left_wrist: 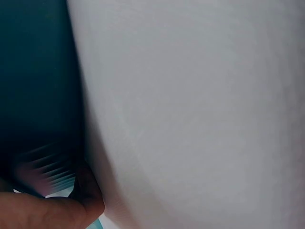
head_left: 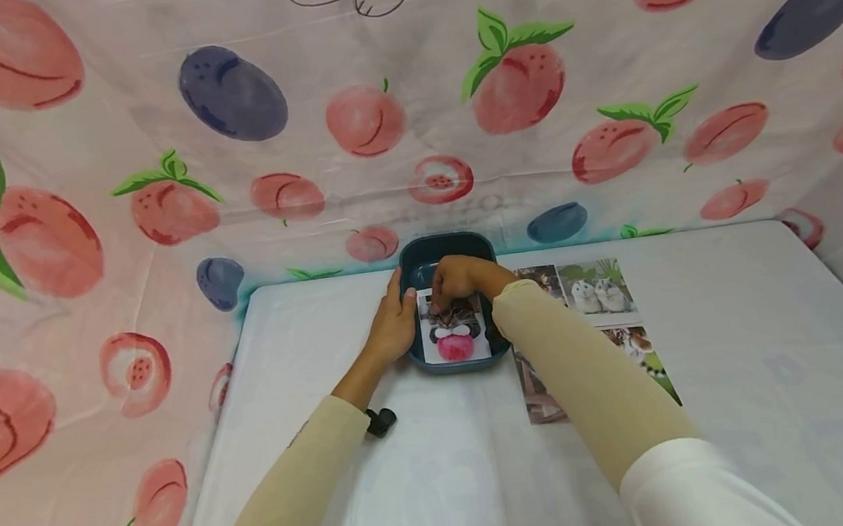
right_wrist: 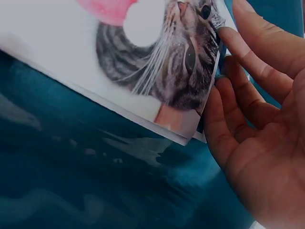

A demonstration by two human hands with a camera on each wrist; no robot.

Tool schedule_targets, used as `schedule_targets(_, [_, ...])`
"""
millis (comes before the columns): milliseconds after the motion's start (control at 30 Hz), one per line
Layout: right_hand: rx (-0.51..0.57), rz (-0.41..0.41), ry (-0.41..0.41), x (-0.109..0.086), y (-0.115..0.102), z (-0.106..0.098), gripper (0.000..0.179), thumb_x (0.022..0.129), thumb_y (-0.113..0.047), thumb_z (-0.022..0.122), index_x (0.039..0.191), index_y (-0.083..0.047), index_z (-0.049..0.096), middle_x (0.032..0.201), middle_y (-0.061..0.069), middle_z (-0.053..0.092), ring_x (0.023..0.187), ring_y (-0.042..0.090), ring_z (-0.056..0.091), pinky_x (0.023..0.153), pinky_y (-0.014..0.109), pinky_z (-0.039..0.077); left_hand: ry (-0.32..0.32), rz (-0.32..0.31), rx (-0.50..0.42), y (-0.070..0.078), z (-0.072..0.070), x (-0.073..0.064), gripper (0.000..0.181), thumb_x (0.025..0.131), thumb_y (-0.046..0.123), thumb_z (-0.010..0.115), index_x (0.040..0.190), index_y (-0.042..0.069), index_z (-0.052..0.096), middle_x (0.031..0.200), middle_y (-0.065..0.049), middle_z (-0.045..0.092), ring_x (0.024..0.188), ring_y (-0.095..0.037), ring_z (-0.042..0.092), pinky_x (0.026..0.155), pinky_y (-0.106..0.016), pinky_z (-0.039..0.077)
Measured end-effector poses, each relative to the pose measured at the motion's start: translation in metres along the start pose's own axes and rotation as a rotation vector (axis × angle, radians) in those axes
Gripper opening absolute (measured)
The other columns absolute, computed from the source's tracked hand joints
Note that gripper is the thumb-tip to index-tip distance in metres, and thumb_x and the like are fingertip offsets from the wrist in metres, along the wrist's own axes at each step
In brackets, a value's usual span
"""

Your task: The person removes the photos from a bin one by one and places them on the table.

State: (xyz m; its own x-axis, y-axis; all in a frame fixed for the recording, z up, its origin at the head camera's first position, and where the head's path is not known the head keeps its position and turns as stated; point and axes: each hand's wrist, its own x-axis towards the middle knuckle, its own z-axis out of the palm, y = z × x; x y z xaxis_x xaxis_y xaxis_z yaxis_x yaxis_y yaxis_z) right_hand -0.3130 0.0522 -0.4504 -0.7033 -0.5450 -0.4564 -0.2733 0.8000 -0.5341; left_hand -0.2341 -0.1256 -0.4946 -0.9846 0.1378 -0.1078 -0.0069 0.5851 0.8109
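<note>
Kitten photo (head_left: 455, 339) in the teal bin (head_left: 455, 368), and the right hand (head_left: 464, 276) has its top edge pinched!
Right fingers curl in, barely parted; left hand (head_left: 393, 324) clasps the bin's side, thumb at the rim. Animal photos (head_left: 599, 293) just beside, on the white table (head_left: 440, 478). Dark print on the left sleeve (head_left: 298, 487), too tiny to read.

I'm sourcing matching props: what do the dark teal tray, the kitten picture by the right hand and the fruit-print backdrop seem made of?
Tray: probably smooth, glossy plastic; bright highlights show on its inside.
Kitten picture: likely printed paper or thin card, judging by its thin, straight-cut edge; finish unclear.
Backdrop: perhaps matte fabric, given soft creases; plastic sheeting remains possible.
</note>
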Motion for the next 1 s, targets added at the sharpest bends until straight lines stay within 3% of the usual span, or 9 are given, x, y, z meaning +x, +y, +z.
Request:
schedule_targets(733, [0.004, 0.039, 0.061, -0.002, 0.004, 0.002, 0.024, 0.091, -0.025, 0.079, 0.110, -0.010, 0.078, 0.108, 0.005, 0.075, 0.099, 0.020, 0.067, 0.092, 0.037, 0.057, -0.015, 0.001, -0.003, 0.001, 0.000, 0.000, 0.062, 0.112, 0.040, 0.031, 0.166, 0.019, 0.008, 0.163, -0.023, 0.033, 0.153, -0.036, 0.031, 0.125, -0.054, 0.024])
schedule_targets(1000, [-0.023, -0.063, 0.028, -0.006, -0.003, -0.008, 0.018, 0.091, -0.018, 0.079, 0.108, -0.015, 0.075, 0.104, 0.004, 0.072, 0.091, 0.019, 0.066, 0.081, 0.035, 0.057, -0.010, 0.020, -0.006, 0.001, -0.001, 0.000, 0.061, 0.113, 0.035, 0.033, 0.166, 0.016, 0.010, 0.160, -0.025, 0.037, 0.151, -0.037, 0.033, 0.125, -0.054, 0.025])
